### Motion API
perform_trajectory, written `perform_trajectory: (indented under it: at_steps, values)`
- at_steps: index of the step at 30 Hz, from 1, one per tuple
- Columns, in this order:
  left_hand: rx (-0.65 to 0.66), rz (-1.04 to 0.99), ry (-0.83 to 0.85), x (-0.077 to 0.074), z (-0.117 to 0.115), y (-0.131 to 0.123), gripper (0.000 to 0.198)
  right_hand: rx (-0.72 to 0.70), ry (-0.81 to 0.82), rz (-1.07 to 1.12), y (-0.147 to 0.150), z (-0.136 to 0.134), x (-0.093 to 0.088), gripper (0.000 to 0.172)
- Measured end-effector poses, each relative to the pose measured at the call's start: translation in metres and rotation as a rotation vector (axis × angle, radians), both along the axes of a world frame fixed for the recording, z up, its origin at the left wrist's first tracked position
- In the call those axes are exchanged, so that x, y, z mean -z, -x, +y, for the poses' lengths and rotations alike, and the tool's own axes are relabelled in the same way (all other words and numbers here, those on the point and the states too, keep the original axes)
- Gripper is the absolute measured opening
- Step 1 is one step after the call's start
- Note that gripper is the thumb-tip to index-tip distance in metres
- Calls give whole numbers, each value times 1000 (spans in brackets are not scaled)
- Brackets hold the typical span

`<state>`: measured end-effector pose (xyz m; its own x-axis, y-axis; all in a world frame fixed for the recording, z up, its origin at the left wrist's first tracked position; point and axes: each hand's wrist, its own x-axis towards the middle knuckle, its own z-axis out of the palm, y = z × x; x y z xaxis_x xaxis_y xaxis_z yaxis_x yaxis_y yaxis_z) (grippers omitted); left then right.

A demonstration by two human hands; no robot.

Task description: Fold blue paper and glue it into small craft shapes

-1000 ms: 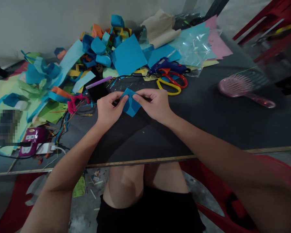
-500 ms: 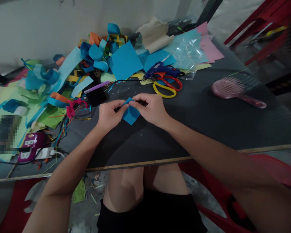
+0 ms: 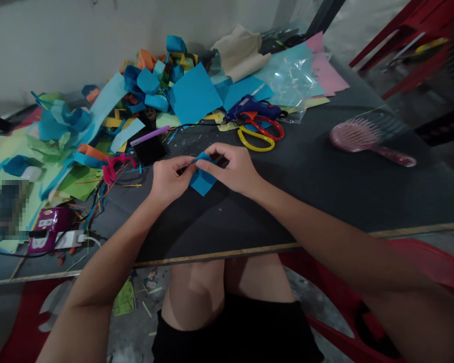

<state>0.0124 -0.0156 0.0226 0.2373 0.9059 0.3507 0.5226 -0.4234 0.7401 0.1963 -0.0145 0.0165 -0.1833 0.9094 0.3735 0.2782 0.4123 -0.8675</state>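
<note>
A small blue piece of paper with folds in it is pinched between my two hands, above the dark table. My left hand grips its left side between thumb and fingers. My right hand pinches its upper edge, the thumb lying across the paper close to the left fingertips. The lower corner of the paper hangs free towards me. Part of its upper side is hidden by my fingers. Scissors with red and yellow handles lie just beyond my right hand, by a blue glue gun.
Folded coloured paper pieces pile up at the back. A large blue square sheet leans there. To the right lies a pink hairbrush. At left are a purple box with buttons, a white plug and pink pipe cleaners.
My right thumb and fingers have shifted slightly left along the paper's upper edge. The paper has moved a little left. Both hands still hold it.
</note>
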Motion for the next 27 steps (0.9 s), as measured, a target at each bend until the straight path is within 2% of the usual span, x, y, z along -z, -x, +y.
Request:
perform_trajectory:
  at_steps: [6, 13, 20, 27]
  values:
    - [48, 25, 40, -2, 1, 1, 22, -29, 29, -41, -2, 3, -1, 41]
    - [60, -15, 60, -7, 3, 4, 21, -87, 33, -48, -7, 5, 3, 31]
    - [88, -50, 85, -16, 2, 8, 32, -175, 147, 119, -10, 5, 1, 30]
    - [207, -99, 125, -25, -6, 7, 41, -115, 126, 260, -8, -1, -6, 23]
